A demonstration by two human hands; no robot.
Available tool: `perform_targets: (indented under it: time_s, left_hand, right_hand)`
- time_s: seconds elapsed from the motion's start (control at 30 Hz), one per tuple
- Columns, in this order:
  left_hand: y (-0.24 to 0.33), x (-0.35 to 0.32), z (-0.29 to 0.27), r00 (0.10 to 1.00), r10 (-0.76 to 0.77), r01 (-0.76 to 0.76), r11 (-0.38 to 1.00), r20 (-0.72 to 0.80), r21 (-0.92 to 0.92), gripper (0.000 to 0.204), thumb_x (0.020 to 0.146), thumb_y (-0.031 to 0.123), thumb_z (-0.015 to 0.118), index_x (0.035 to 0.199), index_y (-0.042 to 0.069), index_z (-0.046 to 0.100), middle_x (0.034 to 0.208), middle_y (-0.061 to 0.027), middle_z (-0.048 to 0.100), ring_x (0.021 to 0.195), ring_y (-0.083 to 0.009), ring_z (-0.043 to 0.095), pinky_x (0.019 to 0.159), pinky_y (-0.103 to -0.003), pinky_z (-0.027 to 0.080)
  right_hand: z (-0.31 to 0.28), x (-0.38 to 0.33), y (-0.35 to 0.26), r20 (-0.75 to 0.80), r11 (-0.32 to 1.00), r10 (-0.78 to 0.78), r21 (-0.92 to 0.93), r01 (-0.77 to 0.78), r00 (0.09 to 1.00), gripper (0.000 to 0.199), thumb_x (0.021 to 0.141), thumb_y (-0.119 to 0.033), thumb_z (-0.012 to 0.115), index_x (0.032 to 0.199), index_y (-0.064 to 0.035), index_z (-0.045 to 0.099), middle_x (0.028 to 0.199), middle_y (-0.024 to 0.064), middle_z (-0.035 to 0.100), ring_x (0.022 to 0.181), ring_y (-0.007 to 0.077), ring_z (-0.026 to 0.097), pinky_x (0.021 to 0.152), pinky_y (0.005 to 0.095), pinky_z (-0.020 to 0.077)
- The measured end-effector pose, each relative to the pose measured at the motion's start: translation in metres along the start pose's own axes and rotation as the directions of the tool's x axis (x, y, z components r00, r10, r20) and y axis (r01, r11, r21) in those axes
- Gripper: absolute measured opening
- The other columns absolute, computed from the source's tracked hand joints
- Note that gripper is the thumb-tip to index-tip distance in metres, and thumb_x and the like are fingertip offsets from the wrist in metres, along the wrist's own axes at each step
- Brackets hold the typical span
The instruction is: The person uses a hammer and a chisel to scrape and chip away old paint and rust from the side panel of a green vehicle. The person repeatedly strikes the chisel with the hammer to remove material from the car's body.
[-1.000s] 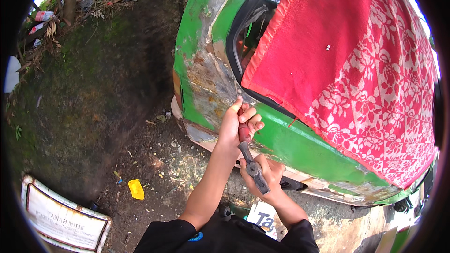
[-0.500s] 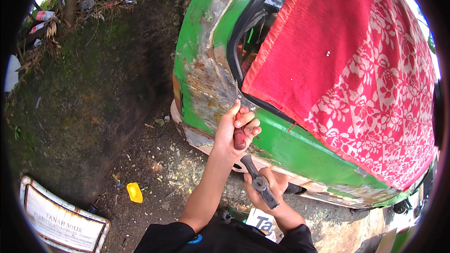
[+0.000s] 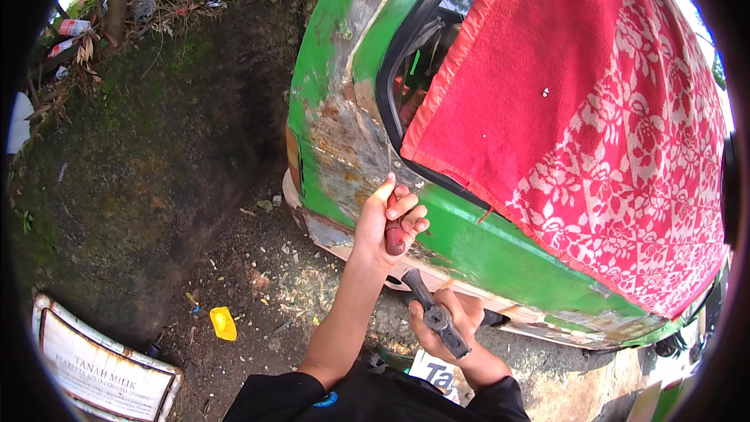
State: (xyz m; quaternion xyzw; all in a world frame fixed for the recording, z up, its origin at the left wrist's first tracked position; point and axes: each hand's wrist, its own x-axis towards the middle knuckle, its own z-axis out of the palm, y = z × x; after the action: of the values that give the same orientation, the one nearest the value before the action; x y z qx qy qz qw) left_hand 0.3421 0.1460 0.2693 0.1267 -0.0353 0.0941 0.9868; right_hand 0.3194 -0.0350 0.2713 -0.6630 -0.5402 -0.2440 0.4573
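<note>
My left hand (image 3: 373, 227) is closed around the red handle of a screwdriver (image 3: 395, 241), its thin shank pointing away from me toward the scraped, rusty corner panel (image 3: 344, 137) of a green vehicle (image 3: 476, 242). Whether the tip touches the metal I cannot tell. Lower and to the right, my right hand (image 3: 466, 316) grips a hammer (image 3: 422, 289). Its dark metal head shows above my fingers, a little below the screwdriver's butt end and apart from it; the handle is mostly hidden.
A red and white floral cloth (image 3: 547, 125) hangs over the vehicle's window (image 3: 426, 59). A mossy wall or bank (image 3: 148, 156) rises at left. On the ground lie a yellow scrap (image 3: 223, 323) and debris. A framed white sign (image 3: 101, 363) stands at lower left.
My left hand and the screwdriver have shifted slightly toward me and to the left. The hammer has dropped a little in my right hand's grip area, staying below the screwdriver.
</note>
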Motion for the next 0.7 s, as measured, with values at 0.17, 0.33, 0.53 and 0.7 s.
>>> perform_targets:
  time_s: [0.17, 0.33, 0.53, 0.7]
  left_hand:
    - [0.003, 0.000, 0.002, 1.000, -0.011, 0.012, 1.000, 0.013, -0.013, 0.037, 0.102, 0.036, 0.035, 0.075, 0.014, 0.046, 0.047, 0.0061, 0.031, 0.047, -0.0117, 0.031, 0.055, -0.030, 0.038]
    - [0.002, -0.003, 0.003, 0.999, -0.006, 0.007, 0.999, 0.034, -0.038, 0.034, 0.102, 0.032, 0.037, 0.079, 0.009, 0.047, 0.048, 0.0063, 0.032, 0.048, -0.0105, 0.033, 0.052, -0.026, 0.039]
    - [0.001, -0.001, 0.003, 1.000, -0.018, 0.018, 0.999, 0.022, -0.026, 0.036, 0.102, 0.036, 0.037, 0.075, 0.013, 0.047, 0.048, 0.0056, 0.032, 0.047, -0.0121, 0.033, 0.056, -0.030, 0.038]
    - [-0.003, 0.002, 0.008, 1.000, 0.009, -0.008, 0.998, 0.011, -0.054, 0.038, 0.102, 0.035, 0.036, 0.073, 0.013, 0.047, 0.049, 0.0051, 0.032, 0.047, -0.0128, 0.034, 0.059, -0.031, 0.040]
  right_hand:
    - [0.000, 0.001, 0.000, 0.008, 0.998, 0.049, 0.038, -0.049, 0.999, 0.029, 0.068, -0.010, 0.077, 0.062, -0.0063, 0.048, 0.046, 0.0024, 0.042, 0.035, 0.0180, 0.043, 0.037, 0.0312, 0.0329]
    - [0.000, 0.000, 0.001, 0.006, 0.999, 0.025, 0.041, -0.025, 1.000, 0.029, 0.069, -0.009, 0.077, 0.063, -0.0056, 0.048, 0.047, 0.0027, 0.042, 0.036, 0.0178, 0.044, 0.037, 0.0312, 0.0332]
    - [-0.001, 0.009, -0.001, 0.041, 0.998, -0.014, 0.058, 0.011, 0.999, 0.030, 0.069, -0.011, 0.077, 0.063, -0.0062, 0.049, 0.047, 0.0027, 0.042, 0.036, 0.0176, 0.044, 0.036, 0.0301, 0.0333]
    - [-0.011, 0.012, -0.009, 0.057, 0.979, -0.202, -0.020, 0.204, 0.978, 0.032, 0.071, -0.015, 0.076, 0.063, -0.0074, 0.046, 0.047, 0.0033, 0.041, 0.036, 0.0182, 0.043, 0.036, 0.0296, 0.0319]
